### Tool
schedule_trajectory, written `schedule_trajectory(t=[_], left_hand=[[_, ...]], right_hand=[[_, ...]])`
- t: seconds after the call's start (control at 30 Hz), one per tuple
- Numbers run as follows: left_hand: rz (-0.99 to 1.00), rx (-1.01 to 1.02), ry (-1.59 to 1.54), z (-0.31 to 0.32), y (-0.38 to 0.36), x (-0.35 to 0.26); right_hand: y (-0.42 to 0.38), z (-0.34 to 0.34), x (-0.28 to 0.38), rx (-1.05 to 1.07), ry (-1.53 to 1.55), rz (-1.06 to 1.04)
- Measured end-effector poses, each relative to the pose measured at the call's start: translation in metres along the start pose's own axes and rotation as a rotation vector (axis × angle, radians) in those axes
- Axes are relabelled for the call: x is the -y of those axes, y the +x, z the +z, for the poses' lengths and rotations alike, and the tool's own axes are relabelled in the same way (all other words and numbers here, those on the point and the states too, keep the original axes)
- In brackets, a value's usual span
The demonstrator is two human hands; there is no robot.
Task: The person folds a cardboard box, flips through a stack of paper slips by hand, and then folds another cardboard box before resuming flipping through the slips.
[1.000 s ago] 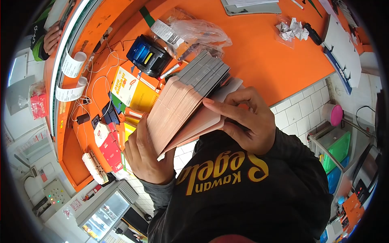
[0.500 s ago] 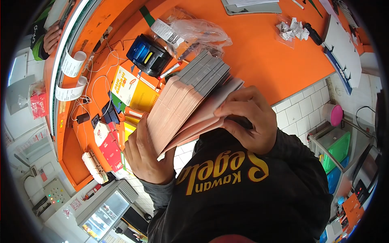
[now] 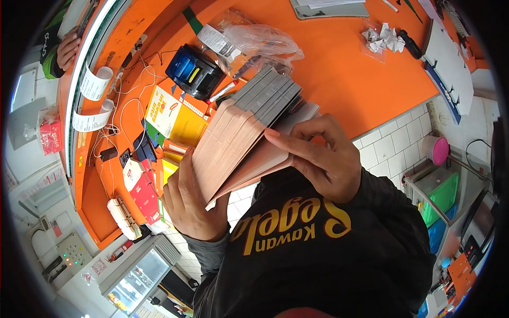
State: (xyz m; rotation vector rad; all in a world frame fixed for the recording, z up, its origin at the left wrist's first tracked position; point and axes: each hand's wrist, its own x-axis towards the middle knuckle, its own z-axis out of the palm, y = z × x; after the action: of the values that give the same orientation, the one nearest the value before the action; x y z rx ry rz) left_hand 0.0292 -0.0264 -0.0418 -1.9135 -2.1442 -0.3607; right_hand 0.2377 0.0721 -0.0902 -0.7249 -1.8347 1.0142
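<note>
A thick stack of flat folded pieces (image 3: 230,140), brown at the lower part and grey at the upper part, is tilted in front of my chest. My left hand (image 3: 193,199) is closed around its lower left end. At the right side, several front pieces (image 3: 265,159) are fanned apart from the rest. My right hand (image 3: 326,159) has these pieces by their right edge, near the thumb. Its index finger reaches out, with the tip at the edge of the thick part of the stack.
On the orange counter (image 3: 339,79) are a blue-black printer (image 3: 194,72), a red marker (image 3: 222,91), plastic bags (image 3: 265,42), yellow printed booklets (image 3: 175,116) and crumpled paper (image 3: 383,40). Another person's hand (image 3: 68,50) shows at the upper left.
My right index finger has moved left, off the fanned front pieces and onto the edge of the thick stack. My left hand has barely moved.
</note>
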Motion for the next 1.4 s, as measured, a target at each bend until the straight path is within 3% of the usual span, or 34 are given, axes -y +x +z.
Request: schedule_trajectory(t=[0.43, 0.63, 0.73, 0.8, 0.93, 1.0, 1.13, 1.33, 1.4], left_hand=[[-0.015, 0.007, -0.012, -0.001, -0.001, -0.002], [0.002, 0.003, -0.025, -0.001, 0.0, -0.001], [0.004, 0.005, -0.009, -0.001, -0.001, 0.0], [-0.012, 0.012, -0.025, -0.001, 0.0, -0.001], [-0.006, 0.014, -0.022, -0.001, 0.0, 0.0], [-0.006, 0.006, -0.022, 0.0, 0.0, 0.0], [-0.006, 0.019, 0.001, -0.001, 0.0, -0.001], [-0.006, 0.013, -0.021, -0.001, -0.001, 0.0], [-0.019, 0.022, -0.029, -0.001, -0.001, 0.0]], right_hand=[[-0.003, 0.002, -0.002, -0.047, 0.095, 0.034], [-0.001, 0.001, -0.003, -0.058, 0.101, -0.051], [0.001, 0.001, 0.004, -0.063, 0.189, 0.093], [0.002, -0.003, 0.005, 0.029, 0.018, 0.028], [-0.001, -0.002, -0.001, 0.031, 0.003, -0.017], [-0.004, 0.002, -0.006, -0.072, 0.126, -0.054], [-0.003, 0.0, -0.003, -0.059, 0.167, 0.001], [0.0, -0.001, 0.002, -0.022, 0.077, 0.062], [0.0, -0.002, -0.001, -0.011, -0.008, -0.047]])
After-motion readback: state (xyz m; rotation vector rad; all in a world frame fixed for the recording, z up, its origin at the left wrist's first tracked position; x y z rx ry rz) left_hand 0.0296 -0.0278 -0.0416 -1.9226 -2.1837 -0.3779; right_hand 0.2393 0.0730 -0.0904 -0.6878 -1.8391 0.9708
